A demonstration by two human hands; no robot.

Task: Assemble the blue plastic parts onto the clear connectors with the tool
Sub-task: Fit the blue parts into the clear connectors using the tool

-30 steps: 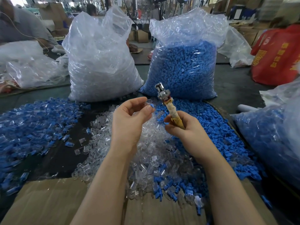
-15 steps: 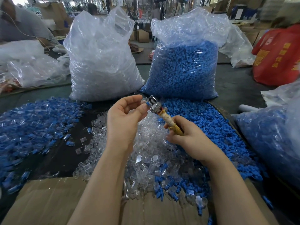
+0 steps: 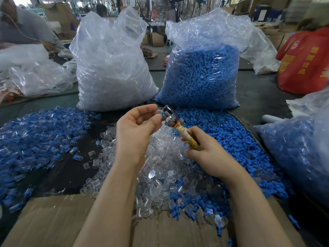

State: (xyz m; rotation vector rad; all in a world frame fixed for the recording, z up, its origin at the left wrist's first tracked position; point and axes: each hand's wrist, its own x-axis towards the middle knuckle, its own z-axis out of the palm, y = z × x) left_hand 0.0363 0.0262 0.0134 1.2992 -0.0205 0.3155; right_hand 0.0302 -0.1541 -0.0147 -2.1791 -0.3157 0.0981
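My left hand (image 3: pixel 136 129) pinches a small clear connector with a blue part (image 3: pixel 161 114) between thumb and fingertips. The metal head of the tool (image 3: pixel 170 116) touches that piece. My right hand (image 3: pixel 206 150) grips the tool's taped, yellowish handle (image 3: pixel 187 136), which tilts up to the left. Under both hands lies a heap of loose clear connectors (image 3: pixel 160 168). Loose blue parts (image 3: pixel 229 139) are heaped to the right of it.
A pile of mixed blue and clear pieces (image 3: pixel 39 132) lies at left. Two big plastic bags stand behind, one of clear connectors (image 3: pixel 112 68), one of blue parts (image 3: pixel 201 77). Another bag (image 3: pixel 299 152) sits at right. Cardboard (image 3: pixel 53 221) lies in front. A person (image 3: pixel 21 27) sits far left.
The tool's head has swung down and left from upright until it meets the piece in my left hand. My left hand has stayed nearly in place.
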